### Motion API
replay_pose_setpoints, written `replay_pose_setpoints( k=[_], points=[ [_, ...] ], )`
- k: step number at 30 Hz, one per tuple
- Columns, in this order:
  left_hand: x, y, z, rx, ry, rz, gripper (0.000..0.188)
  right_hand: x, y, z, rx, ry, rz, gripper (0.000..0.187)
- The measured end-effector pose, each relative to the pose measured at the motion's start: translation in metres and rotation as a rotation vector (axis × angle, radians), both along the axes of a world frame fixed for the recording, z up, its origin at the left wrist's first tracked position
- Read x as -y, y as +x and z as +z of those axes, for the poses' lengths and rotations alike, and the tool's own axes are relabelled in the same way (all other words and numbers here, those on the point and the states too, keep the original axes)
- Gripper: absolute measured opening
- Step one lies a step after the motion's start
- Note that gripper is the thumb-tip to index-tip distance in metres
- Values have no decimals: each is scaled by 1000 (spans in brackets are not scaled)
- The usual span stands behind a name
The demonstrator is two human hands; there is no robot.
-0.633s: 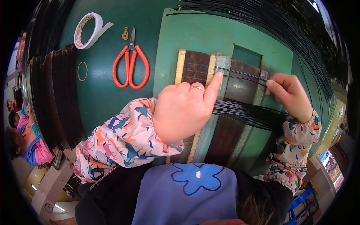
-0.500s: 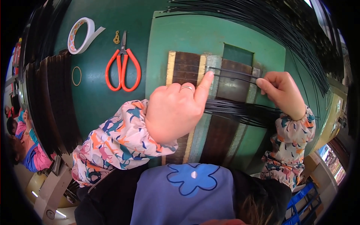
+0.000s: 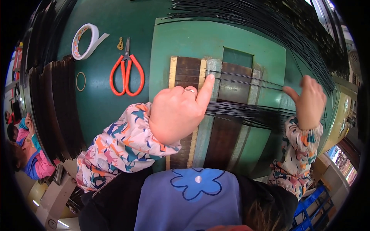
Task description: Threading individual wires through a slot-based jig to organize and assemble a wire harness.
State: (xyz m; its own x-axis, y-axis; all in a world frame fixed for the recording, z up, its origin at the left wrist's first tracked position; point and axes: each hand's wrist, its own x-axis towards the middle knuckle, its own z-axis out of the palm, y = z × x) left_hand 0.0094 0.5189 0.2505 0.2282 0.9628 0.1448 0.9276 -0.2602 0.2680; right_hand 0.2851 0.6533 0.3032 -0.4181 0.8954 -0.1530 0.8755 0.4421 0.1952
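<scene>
My left hand lies over a brown strip jig with a yellow, notched edge. Its index finger is stretched out, the tip pressing near the left ends of a couple of thin black wires; the other fingers are curled and the thumb is hidden. The wires run rightward across a dark plate. My right hand is beyond their right ends, slightly blurred, its thumb spread from the fingers. Below the wires, a bundle of black wires crosses the jig, partly behind my left hand.
Red-handled scissors, a tape roll, a small yellow loop and a rubber band lie left on the green table. A large black wire bundle curves along the far right. Dark strips stack at left. Another person sits far left.
My right hand has let go of the wires' right ends and moved right, toward the large bundle, its thumb parting from the fingers. My left finger keeps pressing; the whole view has shifted slightly.
</scene>
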Motion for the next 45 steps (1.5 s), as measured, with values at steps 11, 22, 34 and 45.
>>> replay_pose_setpoints(
  k=[11,22,34,45],
  points=[
    [31,21,14,116,69,-110,37,65,-59,-16,-964,-784,302,14],
    [18,0,9,46,182,55,26,35,-32,-17,-978,-575,25,7],
    [15,1,2,83,182,38,25,30,-32,-30,-976,-541,109,7],
    [17,2,4,78,163,29,26,28,-29,-33,-960,-602,82,6]
  ],
)
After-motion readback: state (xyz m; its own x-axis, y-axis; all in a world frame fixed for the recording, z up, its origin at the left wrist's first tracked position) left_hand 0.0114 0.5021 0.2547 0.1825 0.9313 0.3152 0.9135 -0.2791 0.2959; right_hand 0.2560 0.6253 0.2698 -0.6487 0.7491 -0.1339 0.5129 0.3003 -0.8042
